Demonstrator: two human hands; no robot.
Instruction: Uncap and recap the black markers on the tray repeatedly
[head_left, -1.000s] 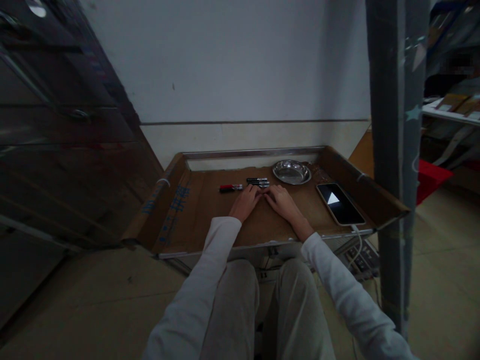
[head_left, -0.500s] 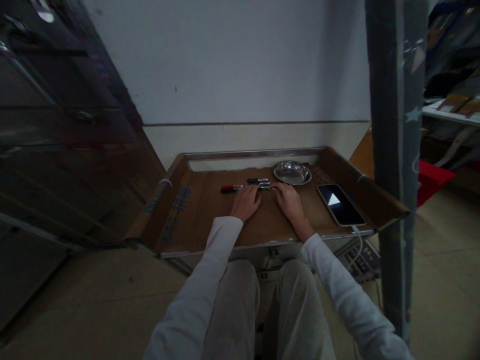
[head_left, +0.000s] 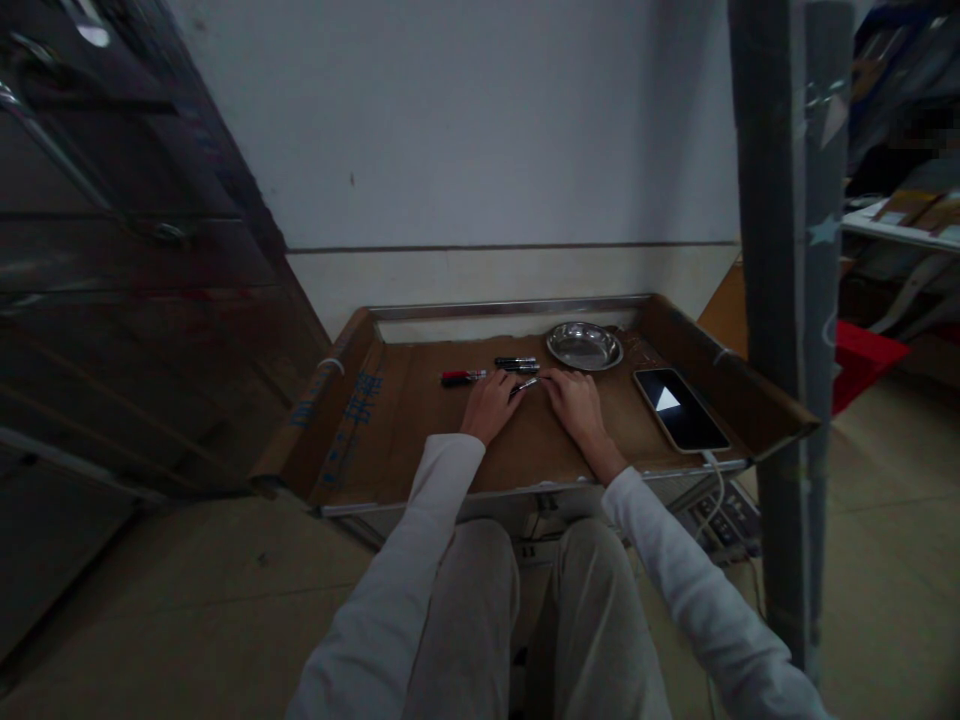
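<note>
Markers lying mid-frame on the worktop (head_left: 420, 440), a cardboard-lined tray w/ raised sides. One black marker (head_left: 526, 384) is sitting tilted between both hands; left hand (head_left: 491, 407) is touching its lower end, right hand (head_left: 576, 402) is reaching its upper tip w/ fingertips. Whether either is really pinching it, cannot tell; both hands are looking loosely curled, palms down. Two more black markers (head_left: 516, 364) are lying just above, parallel, and a red-capped marker (head_left: 463, 377) is lying left of them, apart from the hands.

Edges: raised cardboard walls are running left and right, metal rail (head_left: 510, 308) is closing the far side; near edge is sitting just above the knees. Bare cardboard is lying open left of centre.

Around: steel dish (head_left: 584, 346) is sitting upper right of the markers, near the right hand. Phone (head_left: 681, 408), screen lit, is lying right of that hand, cable trailing off the near edge. Grey post (head_left: 787, 300) is standing at frame right, beside the tray's corner. Dark cabinet (head_left: 112, 250) is filling the left.
</note>
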